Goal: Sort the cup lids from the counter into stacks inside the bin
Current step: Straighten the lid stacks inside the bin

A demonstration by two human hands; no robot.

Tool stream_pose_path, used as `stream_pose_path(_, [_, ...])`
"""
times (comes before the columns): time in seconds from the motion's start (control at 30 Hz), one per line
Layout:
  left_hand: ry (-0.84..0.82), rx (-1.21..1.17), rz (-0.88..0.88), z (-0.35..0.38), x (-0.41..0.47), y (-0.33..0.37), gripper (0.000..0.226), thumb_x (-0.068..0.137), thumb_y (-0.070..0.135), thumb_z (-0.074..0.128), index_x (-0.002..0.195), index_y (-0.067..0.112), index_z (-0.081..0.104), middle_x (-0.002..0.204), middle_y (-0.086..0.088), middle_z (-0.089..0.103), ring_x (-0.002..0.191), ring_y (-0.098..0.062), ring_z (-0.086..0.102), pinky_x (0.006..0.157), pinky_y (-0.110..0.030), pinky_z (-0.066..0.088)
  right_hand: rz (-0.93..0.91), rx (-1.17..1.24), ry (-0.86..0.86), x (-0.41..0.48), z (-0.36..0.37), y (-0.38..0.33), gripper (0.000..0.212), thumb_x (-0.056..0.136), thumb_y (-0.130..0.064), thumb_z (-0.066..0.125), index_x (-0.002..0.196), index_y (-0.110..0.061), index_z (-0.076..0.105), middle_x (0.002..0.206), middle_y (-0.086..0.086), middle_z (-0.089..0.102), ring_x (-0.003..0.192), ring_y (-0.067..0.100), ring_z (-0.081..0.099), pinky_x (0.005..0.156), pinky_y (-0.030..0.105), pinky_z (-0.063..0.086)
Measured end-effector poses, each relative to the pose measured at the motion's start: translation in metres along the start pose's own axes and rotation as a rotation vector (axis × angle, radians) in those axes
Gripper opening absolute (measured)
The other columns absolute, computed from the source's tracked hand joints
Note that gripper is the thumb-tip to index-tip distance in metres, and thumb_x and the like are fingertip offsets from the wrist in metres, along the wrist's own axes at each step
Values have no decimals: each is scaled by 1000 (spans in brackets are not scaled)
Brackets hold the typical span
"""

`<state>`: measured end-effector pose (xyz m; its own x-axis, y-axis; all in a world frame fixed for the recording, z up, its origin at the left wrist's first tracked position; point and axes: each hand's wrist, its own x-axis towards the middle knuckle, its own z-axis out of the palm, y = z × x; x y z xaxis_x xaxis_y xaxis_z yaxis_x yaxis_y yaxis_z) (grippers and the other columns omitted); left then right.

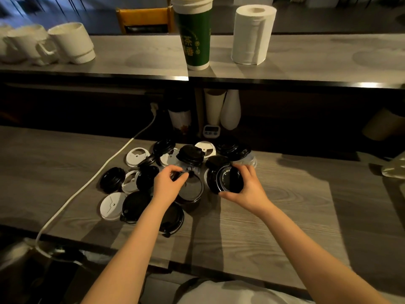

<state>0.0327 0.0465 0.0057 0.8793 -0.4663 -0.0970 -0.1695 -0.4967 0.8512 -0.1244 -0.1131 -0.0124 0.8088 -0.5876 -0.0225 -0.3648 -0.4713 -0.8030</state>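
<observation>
Lots of round black and white plastic cup lids (114, 205) lie mixed on the grey wooden bench (274, 216). The right hand (246, 185) grips a small black stack (228, 179); the left hand (167, 183) pinches another black lid (190, 189). No bin shows, so sorting has barely begun.

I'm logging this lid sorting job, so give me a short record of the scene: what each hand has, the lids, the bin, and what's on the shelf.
left hand: pinching a black lid's edge
right hand: holding a tilted black lid stack
lids: black and white lids mixed loose on the counter
bin: not in view
cord: white, crosses the counter left of the lids
shelf: green cup, paper towel roll, white mugs
</observation>
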Motion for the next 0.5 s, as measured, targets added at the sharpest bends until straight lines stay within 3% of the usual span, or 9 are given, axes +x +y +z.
stream_pose_path(0.17, [63,-148,82,6,-1,37,12,88,18,63,99,14,60,90,14,57,84,5,53,69,-6,39,-11,44,78,2,-29,-9,89,65,-31,85,139,-18,38,128,-6,38,120,5,38,96,17,30])
stream_pose_path(0.27, [79,-221,142,20,-2,62,8,88,18,63,96,16,62,91,12,60,89,-1,56,75,-12,43,-43,12,138,-4,-57,-12,89,66,-32,84,141,-20,37,128,-9,36,120,5,38,96,17,31])
stream_pose_path(0.5, [21,-263,220,83,-16,131,6,88,19,63,92,21,60,88,19,59,83,6,55,68,-6,43,2,-102,254,-40,-145,8,94,71,-36,80,148,-24,25,137,-9,30,121,-1,29,102,19,28])
